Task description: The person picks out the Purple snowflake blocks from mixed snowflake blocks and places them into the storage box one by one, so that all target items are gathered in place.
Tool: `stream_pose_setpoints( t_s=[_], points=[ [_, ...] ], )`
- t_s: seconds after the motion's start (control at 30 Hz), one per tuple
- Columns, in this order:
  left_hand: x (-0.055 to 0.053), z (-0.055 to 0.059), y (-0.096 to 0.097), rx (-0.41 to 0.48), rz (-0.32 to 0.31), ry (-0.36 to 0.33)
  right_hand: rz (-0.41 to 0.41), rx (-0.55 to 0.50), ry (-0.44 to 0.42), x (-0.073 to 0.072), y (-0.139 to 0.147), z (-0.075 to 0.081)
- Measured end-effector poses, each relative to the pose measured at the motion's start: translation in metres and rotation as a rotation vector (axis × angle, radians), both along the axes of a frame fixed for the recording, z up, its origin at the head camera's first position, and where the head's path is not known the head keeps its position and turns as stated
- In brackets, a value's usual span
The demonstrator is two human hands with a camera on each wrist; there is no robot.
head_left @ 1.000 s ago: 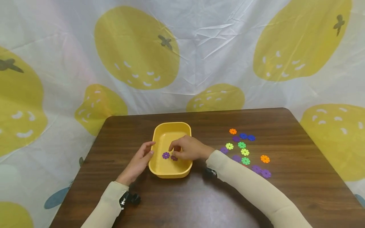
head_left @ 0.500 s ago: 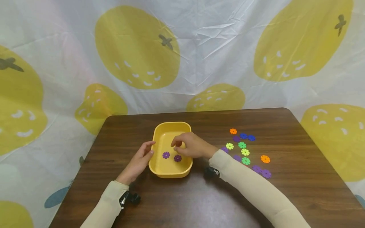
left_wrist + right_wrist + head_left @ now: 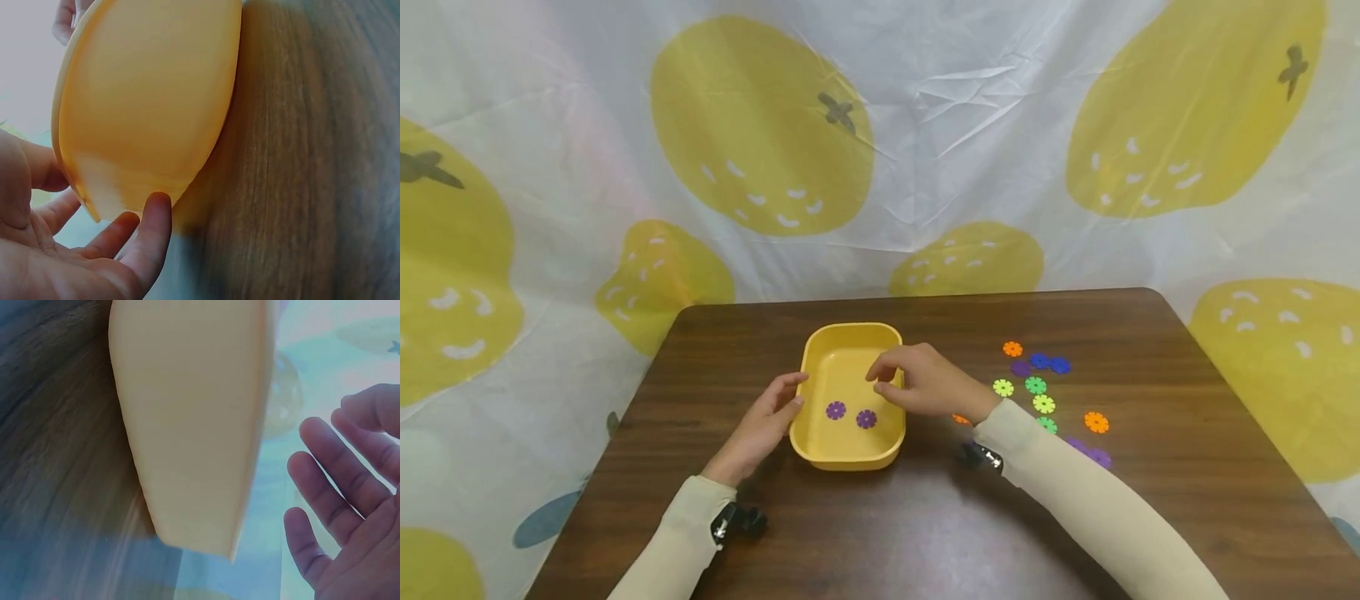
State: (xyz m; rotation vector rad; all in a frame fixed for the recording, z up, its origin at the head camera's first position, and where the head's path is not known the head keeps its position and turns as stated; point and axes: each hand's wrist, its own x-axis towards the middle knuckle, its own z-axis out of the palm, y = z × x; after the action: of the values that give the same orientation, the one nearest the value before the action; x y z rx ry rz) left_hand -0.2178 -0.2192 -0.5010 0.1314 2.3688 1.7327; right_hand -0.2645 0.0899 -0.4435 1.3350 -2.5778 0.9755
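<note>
A yellow plastic bin stands on the table, with two purple snowflake discs lying apart on its floor. My left hand rests against the bin's left side; in the left wrist view its fingertips touch the outer wall. My right hand hovers over the bin's right rim, fingers loosely bent and holding nothing. In the right wrist view the right hand's fingers are spread beside the bin's wall, apart from it.
Several loose snowflake discs lie right of the bin, among them an orange disc, a green disc and a blue disc. My right forearm hides part of this group. A fruit-patterned curtain hangs behind the dark wooden table.
My right hand has drawn back up and right from the bin's floor to its right rim, leaving the second purple snowflake disc uncovered. The left hand has stayed at the bin.
</note>
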Motion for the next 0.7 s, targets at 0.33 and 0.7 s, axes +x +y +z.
stream_pose_setpoints(
  t_s=[0.33, 0.7],
  points=[
    [0.001, -0.005, 0.000, 0.012, -0.024, -0.024, -0.093, -0.064, -0.077, 0.023, 0.047, 0.000],
    [0.004, -0.008, -0.007, -0.010, 0.020, -0.010, -0.148, -0.084, -0.054, 0.030, 0.088, -0.004]
  ],
)
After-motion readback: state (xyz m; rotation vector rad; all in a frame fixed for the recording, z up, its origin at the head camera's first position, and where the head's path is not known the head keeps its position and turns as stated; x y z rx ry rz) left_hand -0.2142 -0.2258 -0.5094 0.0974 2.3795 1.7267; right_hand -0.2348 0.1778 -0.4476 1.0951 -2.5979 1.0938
